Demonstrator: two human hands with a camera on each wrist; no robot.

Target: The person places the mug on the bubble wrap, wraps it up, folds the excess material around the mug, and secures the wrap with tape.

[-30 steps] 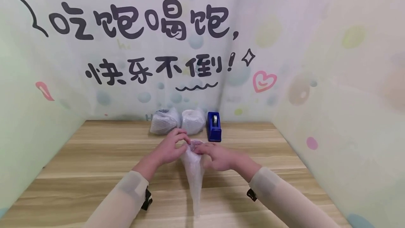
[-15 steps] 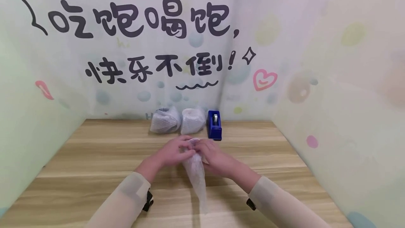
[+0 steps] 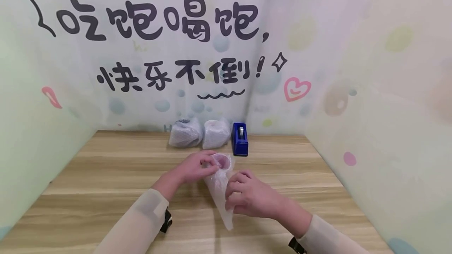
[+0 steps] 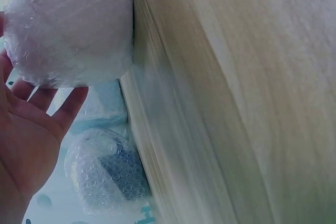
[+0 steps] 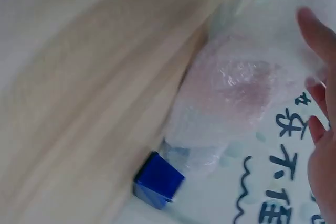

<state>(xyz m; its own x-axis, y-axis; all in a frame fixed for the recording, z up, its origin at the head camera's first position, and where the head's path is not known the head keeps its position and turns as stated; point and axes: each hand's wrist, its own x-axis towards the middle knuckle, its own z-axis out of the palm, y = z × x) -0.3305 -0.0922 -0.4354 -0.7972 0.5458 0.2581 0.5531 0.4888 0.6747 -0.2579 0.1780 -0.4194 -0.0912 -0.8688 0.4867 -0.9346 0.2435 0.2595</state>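
Observation:
A bubble-wrapped cup (image 3: 223,161) with a round pinkish mouth stands on the wooden table near the middle. A loose tail of bubble wrap (image 3: 219,191) runs from it toward me. My left hand (image 3: 194,166) holds the cup's left side, thumb and fingers at the rim; in the left wrist view its fingers go behind the wrapped body (image 4: 73,30). My right hand (image 3: 252,195) has its fingers curled at the right edge of the tail. In the right wrist view the thumb of the right hand (image 5: 324,124) overlaps the pale wrap.
Two more bubble-wrapped bundles, a left one (image 3: 185,133) and a right one (image 3: 216,134), stand by the back wall. Right of them is a blue tape dispenser (image 3: 240,140). Walls enclose the table (image 3: 116,167) at the back and both sides.
My right hand has left the cup's mouth and moved down and right to the tail, uncovering the mouth. The tail's tip has swung right. My left hand has closed in on the rim.

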